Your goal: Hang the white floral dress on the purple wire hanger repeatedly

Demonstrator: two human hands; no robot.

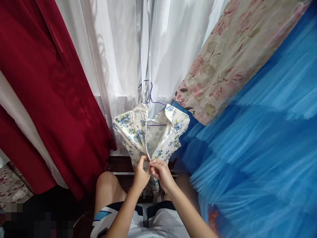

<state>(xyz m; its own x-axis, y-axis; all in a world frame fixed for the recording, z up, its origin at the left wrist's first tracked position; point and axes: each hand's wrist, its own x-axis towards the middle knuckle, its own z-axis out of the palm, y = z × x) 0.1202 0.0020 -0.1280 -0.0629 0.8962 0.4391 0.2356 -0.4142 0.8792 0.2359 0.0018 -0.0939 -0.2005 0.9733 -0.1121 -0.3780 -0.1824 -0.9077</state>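
At the centre of the frame, a floral garment (138,134) is hanging from a purple hanger (150,93), just below the silver bars (149,49) that are running down from the top. The hanger seems to be carrying the shoulders, leaving both hands free for the front. The left hand (142,170) is pinching the cloth beside the lower end of the opening, probably steadying it. The right hand (160,170) is gripping the garment at that same end between thumb and finger; whether a small fastener is sitting there, I can't tell.

The garment is showing cream cloth scattered with blue flowers and yellow-green touches. Its opening is spreading upward into a V, the right edge curling back over a pale border, the inside of the back peeping through. Red cloth (66,109) is hanging on the left, and blue tulle (247,148) is filling the right.
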